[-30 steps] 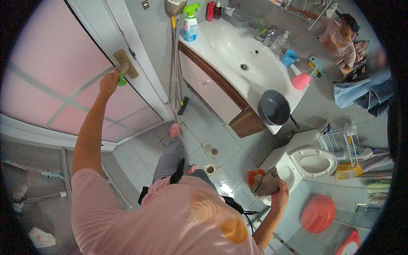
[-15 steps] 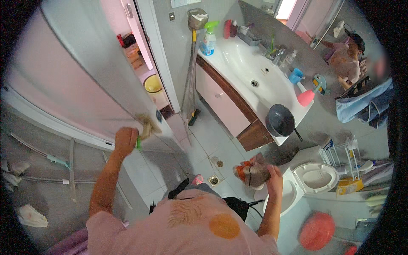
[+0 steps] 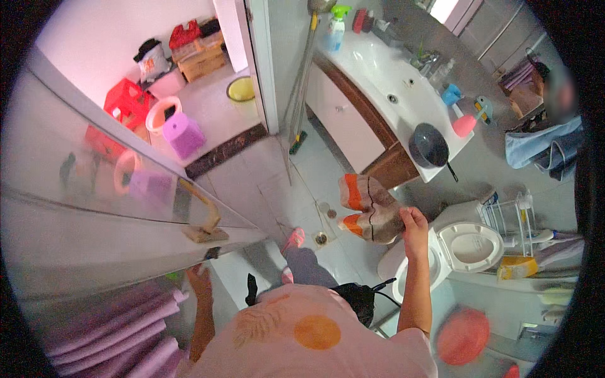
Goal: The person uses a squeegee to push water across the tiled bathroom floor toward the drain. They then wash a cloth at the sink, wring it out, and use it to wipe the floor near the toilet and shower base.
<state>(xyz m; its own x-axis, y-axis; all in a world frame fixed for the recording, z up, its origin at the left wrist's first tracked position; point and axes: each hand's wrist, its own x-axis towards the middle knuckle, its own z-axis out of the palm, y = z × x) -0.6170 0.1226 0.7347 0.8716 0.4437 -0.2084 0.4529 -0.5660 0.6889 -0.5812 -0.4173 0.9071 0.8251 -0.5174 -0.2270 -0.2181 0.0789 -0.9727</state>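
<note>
From my right hand (image 3: 414, 228), fingers pinched closed, hangs a pair of grey-beige socks (image 3: 381, 217) with orange patches and dark stripes. They hang over the tiled floor, beside the toilet (image 3: 435, 268). My left hand (image 3: 200, 277) is low at the left, close to the lower edge of the door (image 3: 126, 220). Its fingers look curled, and a small green thing (image 3: 172, 275) shows beside them; what they hold is not clear. The door's handle (image 3: 208, 230) is just above that hand. The door stands open onto another room.
Ahead is a washbasin counter (image 3: 372, 82) with a spray bottle (image 3: 337, 28) and a dark pan (image 3: 428, 145). Long-handled cleaning tools (image 3: 305, 82) lean by the door frame. Beyond the doorway are a purple stool (image 3: 183, 135) and boxes (image 3: 200, 60). A red basin (image 3: 463, 336) stands at right.
The door has swung wider, showing more of the other room. My left hand has moved down and back toward me. The socks have swung upward and spread in my right hand.
</note>
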